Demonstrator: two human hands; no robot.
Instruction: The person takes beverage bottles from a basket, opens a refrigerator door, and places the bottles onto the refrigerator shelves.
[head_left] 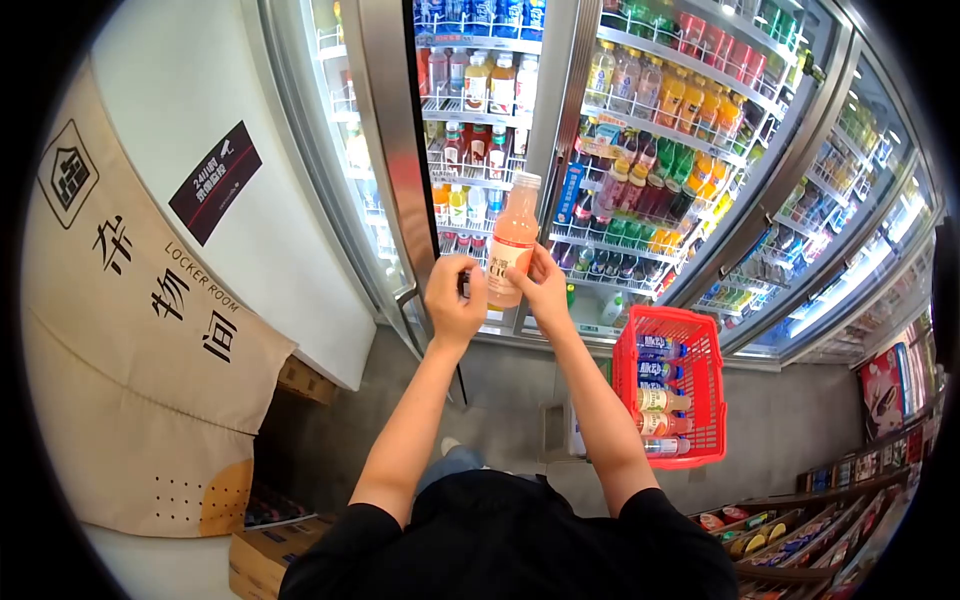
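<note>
My right hand (542,285) is wrapped round the lower part of a pink-orange bottle (516,225) with a pale cap, held upright before the fridge shelves. Just left of the bottle, my left hand (458,298) is curled, its fingers bent in; a dark spot shows between thumb and fingers, too small to name. Behind both hands stand rows of drinks on the lit shelves (470,118). Down to the right, a red basket (720,400) holds several bottles lying on their sides, with blue, pale green and orange-pink labels.
An open fridge door (385,130) stands left of the shelves. Further left are a white wall (235,60) and a beige curtain (120,330). A cardboard box (262,560) lies at the lower left. More fridges and a snack rack (800,540) are on the right.
</note>
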